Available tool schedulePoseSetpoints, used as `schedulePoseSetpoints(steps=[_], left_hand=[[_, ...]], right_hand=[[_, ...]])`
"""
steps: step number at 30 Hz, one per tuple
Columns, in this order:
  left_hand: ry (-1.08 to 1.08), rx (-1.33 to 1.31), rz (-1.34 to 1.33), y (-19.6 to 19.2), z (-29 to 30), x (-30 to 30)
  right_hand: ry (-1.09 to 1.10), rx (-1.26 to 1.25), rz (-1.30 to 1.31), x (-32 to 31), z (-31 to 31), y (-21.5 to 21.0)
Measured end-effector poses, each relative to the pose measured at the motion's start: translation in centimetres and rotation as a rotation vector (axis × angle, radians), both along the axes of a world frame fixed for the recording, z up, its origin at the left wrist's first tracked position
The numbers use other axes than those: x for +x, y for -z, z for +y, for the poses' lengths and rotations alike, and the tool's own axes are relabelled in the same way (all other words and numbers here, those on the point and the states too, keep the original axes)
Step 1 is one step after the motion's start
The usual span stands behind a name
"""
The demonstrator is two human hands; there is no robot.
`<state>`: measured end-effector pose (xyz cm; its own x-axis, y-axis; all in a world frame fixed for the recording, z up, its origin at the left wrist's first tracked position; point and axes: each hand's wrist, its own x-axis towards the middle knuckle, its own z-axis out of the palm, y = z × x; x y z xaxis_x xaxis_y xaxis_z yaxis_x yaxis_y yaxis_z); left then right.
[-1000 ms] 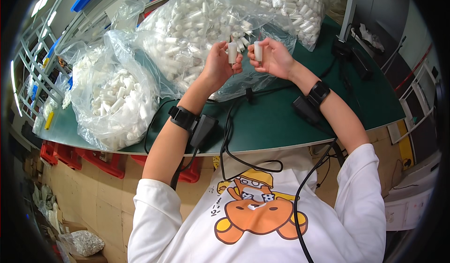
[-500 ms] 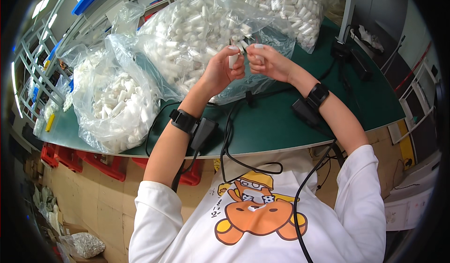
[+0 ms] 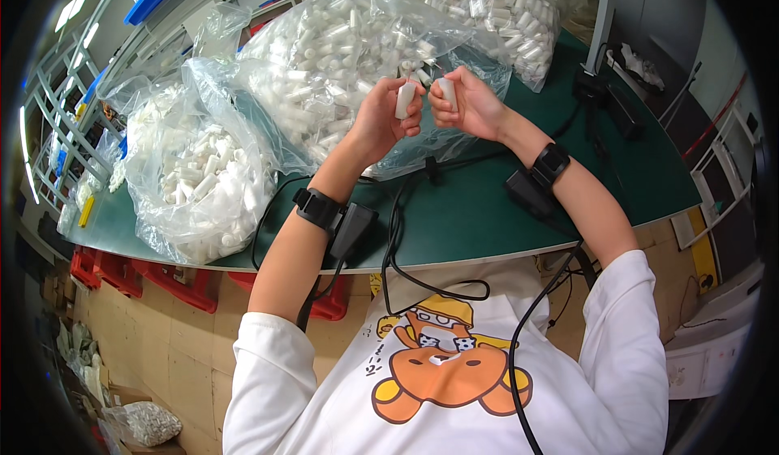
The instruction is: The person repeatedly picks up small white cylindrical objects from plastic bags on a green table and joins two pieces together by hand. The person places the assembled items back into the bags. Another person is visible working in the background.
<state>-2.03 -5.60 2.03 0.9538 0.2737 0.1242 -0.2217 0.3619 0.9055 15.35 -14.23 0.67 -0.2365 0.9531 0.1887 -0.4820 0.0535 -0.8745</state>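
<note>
My left hand (image 3: 381, 121) is closed around a short white plastic tube (image 3: 404, 101), held upright with its side toward me. Opposite it, my right hand (image 3: 479, 111) grips a similar white tube (image 3: 448, 93), tilted slightly, its thumb raised at the top. The two hands are close together but apart, above the green table. Just beyond them lies a big clear plastic bag (image 3: 324, 82) full of the same kind of white tubes. To the left stands an open clear bag (image 3: 207, 171), also holding many white pieces.
Another filled bag (image 3: 519, 29) sits at the back right of the green table (image 3: 479, 220). Black cables (image 3: 393, 228) run over the table from the devices strapped to my forearms. A metal post (image 3: 600, 21) rises at the far right. Red stools (image 3: 187, 285) stand below the left edge.
My thumbs have shifted off the upper parts of the tubes, so more of each tube shows. Both forearms have stayed nearly in place.
</note>
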Motion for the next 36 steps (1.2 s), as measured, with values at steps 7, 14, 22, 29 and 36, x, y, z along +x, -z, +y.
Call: schedulePoseSetpoints(steps=[7, 14, 22, 29, 36], left_hand=[[-0.013, -0.004, 0.017, 0.2, 0.3, 0.2], [-0.070, -0.054, 0.014, -0.1, -0.5, 0.2], [0.097, -0.042, -0.015, 0.4, 0.4, 0.0], [0.037, 0.001, 0.032, 0.3, 0.0, 0.1], [0.041, 0.041, 0.008, 0.3, 0.2, 0.0]], right_hand=[[0.213, 0.033, -0.008, -0.4, -0.1, -0.5], [0.251, 0.040, -0.028, -0.8, -0.7, -0.8], [0.217, -0.007, -0.016, 0.0, -0.3, -0.3], [0.155, -0.013, -0.050, 0.3, 0.0, 0.0], [0.174, -0.008, -0.120, -0.5, -0.5, -0.8]])
